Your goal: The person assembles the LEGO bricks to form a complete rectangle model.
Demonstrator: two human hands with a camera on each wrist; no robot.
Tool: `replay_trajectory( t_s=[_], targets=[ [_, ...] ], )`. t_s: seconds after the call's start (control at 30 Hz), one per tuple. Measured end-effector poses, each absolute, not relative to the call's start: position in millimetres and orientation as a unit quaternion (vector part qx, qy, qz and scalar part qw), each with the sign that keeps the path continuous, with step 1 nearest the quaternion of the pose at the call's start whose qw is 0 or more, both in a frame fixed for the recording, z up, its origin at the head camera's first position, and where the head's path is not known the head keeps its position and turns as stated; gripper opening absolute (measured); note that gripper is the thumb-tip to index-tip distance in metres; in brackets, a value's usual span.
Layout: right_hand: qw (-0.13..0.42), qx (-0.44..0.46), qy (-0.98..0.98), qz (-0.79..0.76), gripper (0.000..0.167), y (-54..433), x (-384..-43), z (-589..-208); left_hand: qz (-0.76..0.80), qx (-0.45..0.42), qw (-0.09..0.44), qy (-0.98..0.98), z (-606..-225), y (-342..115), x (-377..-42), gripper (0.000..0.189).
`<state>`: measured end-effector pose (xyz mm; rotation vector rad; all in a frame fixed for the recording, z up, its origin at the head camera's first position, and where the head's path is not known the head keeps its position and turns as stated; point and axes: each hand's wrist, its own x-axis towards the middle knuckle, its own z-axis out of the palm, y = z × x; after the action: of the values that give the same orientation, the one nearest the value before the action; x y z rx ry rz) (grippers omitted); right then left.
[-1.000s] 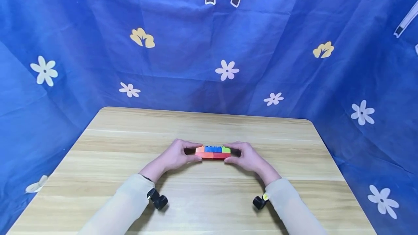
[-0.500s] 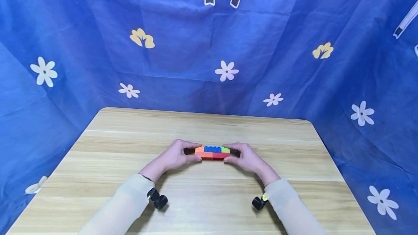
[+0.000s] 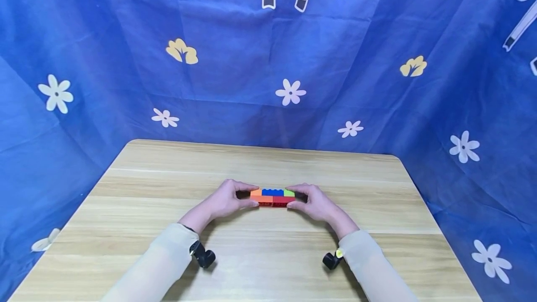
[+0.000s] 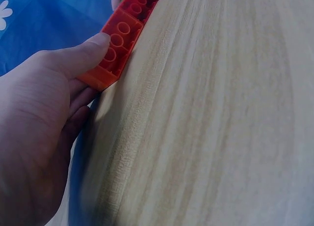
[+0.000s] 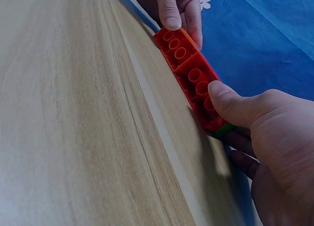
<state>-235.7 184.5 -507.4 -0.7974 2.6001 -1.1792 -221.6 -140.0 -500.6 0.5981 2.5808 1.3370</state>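
Both hands hold one bar of joined toy building bricks over the middle of the table. Along its lower row lie an orange brick [image 3: 265, 198] and a red brick [image 3: 284, 199]. Above them a blue brick [image 3: 272, 193] sits between a light orange brick [image 3: 256, 192] and a green brick [image 3: 289, 193]. The left hand [image 3: 222, 202] pinches the orange end between thumb and fingers; the right hand [image 3: 315, 204] pinches the red and green end likewise. Tilted back, the bar turns its hollow underside, with round tubes, toward both wrist cameras.
A wood-grain table [image 3: 268, 250] spreads under the hands, its far edge against a blue cloth [image 3: 235, 73] with printed flowers. Small black cameras sit at the left cuff [image 3: 203, 255] and right cuff [image 3: 333, 261].
The brick bar has tilted, its hollow underside turning up toward the person. Both hands keep their grip and stay nearly in place.
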Motion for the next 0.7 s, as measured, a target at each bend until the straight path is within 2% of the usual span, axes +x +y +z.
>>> replay_trajectory(
  t_s=[0.53, 0.7],
  targets=[
    [0.099, -0.268, 0.872, -0.398, 0.053, 183.8, -232.6, -507.0, 0.416, 0.218, 0.092, 0.878, -498.5, -140.9, -222.2, 0.056],
    [0.101, -0.269, 0.869, -0.402, 0.061, 183.7, -233.6, -507.1, 0.397, 0.225, 0.091, 0.885, -496.3, -141.0, -220.5, 0.06]
  ],
)
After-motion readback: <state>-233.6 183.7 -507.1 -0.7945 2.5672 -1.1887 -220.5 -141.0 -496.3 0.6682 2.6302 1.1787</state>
